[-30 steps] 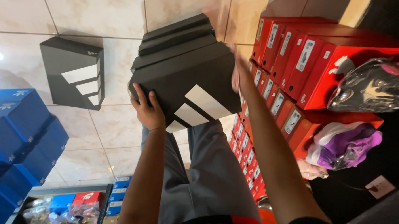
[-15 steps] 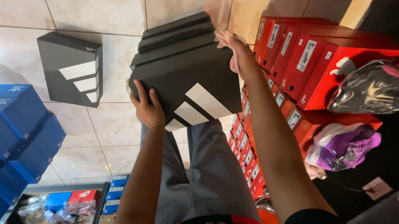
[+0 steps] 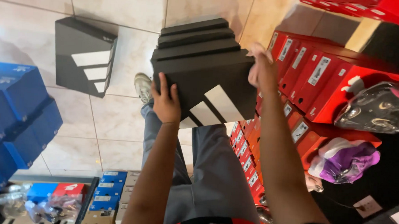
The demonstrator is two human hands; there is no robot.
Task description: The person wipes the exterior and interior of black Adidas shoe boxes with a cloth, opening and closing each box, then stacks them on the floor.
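Several blue boxes [image 3: 13, 114] are stacked at the far left, and one black box [image 3: 84, 57] with white stripes sits alone on the tiled floor [image 3: 119, 122] just right of them. My left hand [image 3: 165, 104] comes next, fingers spread flat against the near left side of the black stack [image 3: 205, 68] I hold between both hands above my grey trousers [image 3: 215, 179]. The stack's bottom box shows white stripes toward me. My right hand [image 3: 262, 70] presses on the stack's right corner, fingers curled over the edge. Red boxes [image 3: 315, 80] fill the shelves to the right, with bagged shoes [image 3: 376, 109] lying on top.
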